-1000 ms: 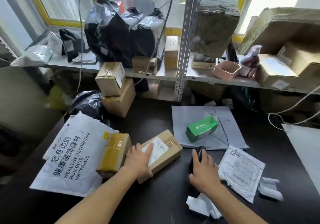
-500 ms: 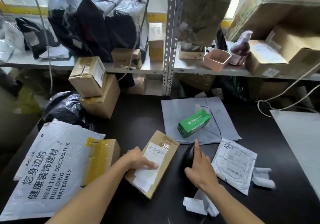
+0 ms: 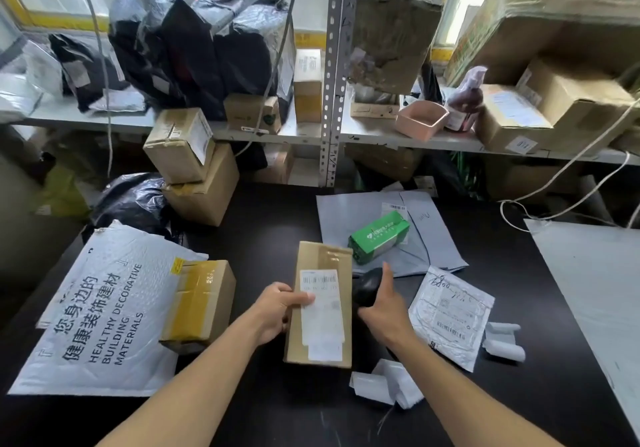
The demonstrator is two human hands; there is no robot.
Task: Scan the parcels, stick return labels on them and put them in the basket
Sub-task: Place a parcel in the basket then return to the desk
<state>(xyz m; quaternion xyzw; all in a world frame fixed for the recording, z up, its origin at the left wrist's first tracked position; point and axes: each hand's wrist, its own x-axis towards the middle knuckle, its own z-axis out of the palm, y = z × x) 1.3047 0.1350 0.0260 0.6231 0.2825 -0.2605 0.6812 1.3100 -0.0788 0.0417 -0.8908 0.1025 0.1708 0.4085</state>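
A long brown cardboard parcel (image 3: 322, 263) with a white barcode label lies lengthwise on the black table (image 3: 270, 225) in front of me. My left hand (image 3: 277, 308) grips its left side, thumb on the label. My right hand (image 3: 384, 304) holds a black scanner (image 3: 365, 285) just right of the parcel. A green box (image 3: 379, 235) lies on a grey mailer (image 3: 349, 214) behind the scanner. No basket is in view.
A yellow-taped box (image 3: 201, 304) lies on a white printed mailer (image 3: 97, 308) at left. A small white mailer (image 3: 450, 315) and label backing scraps (image 3: 384, 382) lie at right. Stacked boxes (image 3: 194, 166) and a black bag (image 3: 131, 201) stand at back left, shelves with parcels behind.
My left hand has turned the brown parcel from a slant to lengthwise and drawn it nearer. My right hand has closed round the scanner and lifted it beside the parcel.
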